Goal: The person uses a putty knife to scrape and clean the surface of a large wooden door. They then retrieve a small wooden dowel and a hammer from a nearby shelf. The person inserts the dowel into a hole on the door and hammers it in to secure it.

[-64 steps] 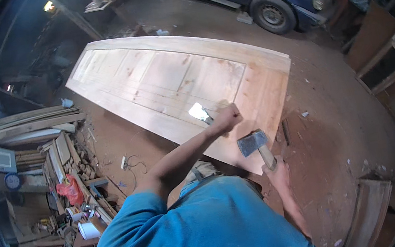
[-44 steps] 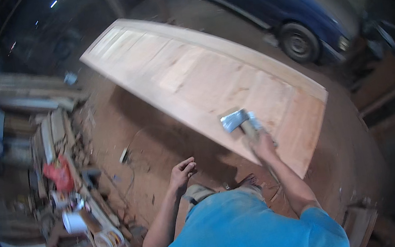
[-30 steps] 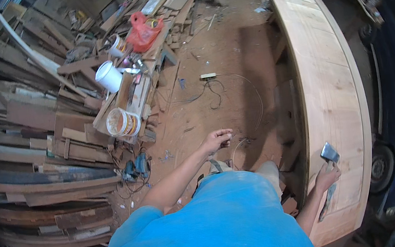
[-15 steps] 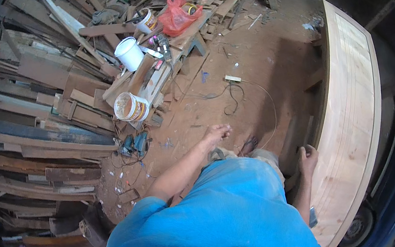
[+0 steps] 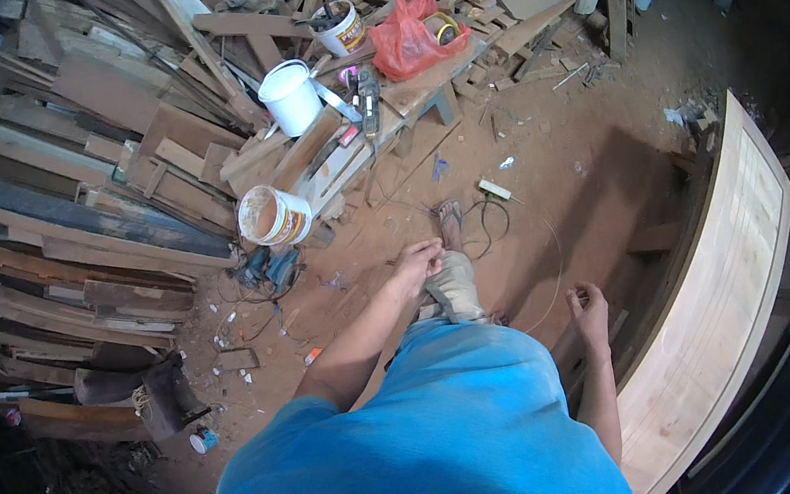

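Note:
My left hand [image 5: 421,266] hangs in front of my left thigh, its fingers curled together in a pinch. Whatever sits between those fingertips is too small to make out. Out to the right, my right hand [image 5: 588,309] is loosely bent, with a gap between thumb and fingers and nothing visible in it. It hovers beside the pale wooden panel [image 5: 714,323], apart from its near edge. One foot in a sandal [image 5: 450,224] is stepped forward on the dirt floor.
Planks [image 5: 90,158] are heaped along the left. A low bench bears a white bucket [image 5: 289,98], a red plastic bag [image 5: 411,37] and tools. An open tub [image 5: 272,215] stands nearer. A power strip [image 5: 495,189] and its cord lie on the floor ahead.
My view has shifted and a foot has come forward. The panel now appears lower and farther right. My right hand has moved away from the panel's edge; the left stays curled.

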Available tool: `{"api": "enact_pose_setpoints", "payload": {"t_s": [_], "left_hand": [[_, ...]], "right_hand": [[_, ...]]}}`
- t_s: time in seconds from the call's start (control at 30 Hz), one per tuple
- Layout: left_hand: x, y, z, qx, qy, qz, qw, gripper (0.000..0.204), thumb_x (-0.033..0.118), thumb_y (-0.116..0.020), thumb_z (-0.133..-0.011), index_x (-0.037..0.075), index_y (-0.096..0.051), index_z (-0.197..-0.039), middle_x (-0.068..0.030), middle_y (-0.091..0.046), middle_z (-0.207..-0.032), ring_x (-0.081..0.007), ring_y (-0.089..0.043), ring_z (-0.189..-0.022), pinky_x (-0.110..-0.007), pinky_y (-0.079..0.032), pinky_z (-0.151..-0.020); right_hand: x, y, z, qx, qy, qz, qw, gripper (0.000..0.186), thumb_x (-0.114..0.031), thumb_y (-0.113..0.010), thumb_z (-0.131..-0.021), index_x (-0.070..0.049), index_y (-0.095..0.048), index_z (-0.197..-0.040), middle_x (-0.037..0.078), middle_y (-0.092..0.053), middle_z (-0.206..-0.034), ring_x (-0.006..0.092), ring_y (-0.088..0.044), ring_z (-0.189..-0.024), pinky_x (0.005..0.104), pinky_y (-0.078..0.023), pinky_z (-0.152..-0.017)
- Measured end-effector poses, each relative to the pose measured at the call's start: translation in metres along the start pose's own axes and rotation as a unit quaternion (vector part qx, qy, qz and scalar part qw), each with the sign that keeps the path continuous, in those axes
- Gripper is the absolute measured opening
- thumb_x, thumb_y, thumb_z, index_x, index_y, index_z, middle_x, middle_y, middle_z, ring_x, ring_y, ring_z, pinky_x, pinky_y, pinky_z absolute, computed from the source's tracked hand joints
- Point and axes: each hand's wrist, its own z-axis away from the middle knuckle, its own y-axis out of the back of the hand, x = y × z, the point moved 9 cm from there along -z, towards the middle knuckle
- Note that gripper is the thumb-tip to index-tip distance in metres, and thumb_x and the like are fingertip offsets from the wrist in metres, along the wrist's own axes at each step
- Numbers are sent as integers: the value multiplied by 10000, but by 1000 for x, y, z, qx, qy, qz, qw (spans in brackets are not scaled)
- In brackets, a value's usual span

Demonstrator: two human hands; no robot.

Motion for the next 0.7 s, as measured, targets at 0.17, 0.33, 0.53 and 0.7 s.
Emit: {"api": "enact_pose_setpoints", "payload": {"t_s": [0.17,0.33,0.53,0.7], "left_hand": [[52,13,-97,25,5,22,999,212,144,-713,-966,48,-681,-1152,-36,-724,-959,-107,-660,-766,-264,-561,-715],[135,22,-184,37,6,0,999,170,144,-725,-958,51,-693,-1097,-33,-724,-957,-108,-676,-797,-269,-577,-733],[258,5,-245,44,-20,-48,998,202,122,-718,-950,17,-683,-1119,-6,-667,-887,-88,-597,-686,-231,-491,-600],[281,-15,-304,29,-1,-29,999,209,141,-707,-953,24,-674,-1123,-8,-645,-877,-89,-577,-654,-226,-460,-536]], "right_hand": [[-29,-34,-81,-50,-71,12,996,358,-254,-741,-905,46,-703,-1097,176,-730,-917,241,-705,-820,359,-555,-775],[-33,-51,-147,-48,-142,33,988,379,-275,-730,-916,59,-706,-1094,158,-738,-910,216,-700,-829,350,-557,-783],[53,-79,-174,-35,-294,-152,943,353,-272,-704,-930,59,-693,-1053,73,-710,-879,209,-664,-776,344,-542,-721],[148,-84,-145,-87,-241,-5,967,343,-279,-646,-953,55,-688,-1023,106,-719,-902,245,-673,-779,388,-532,-696]]}}
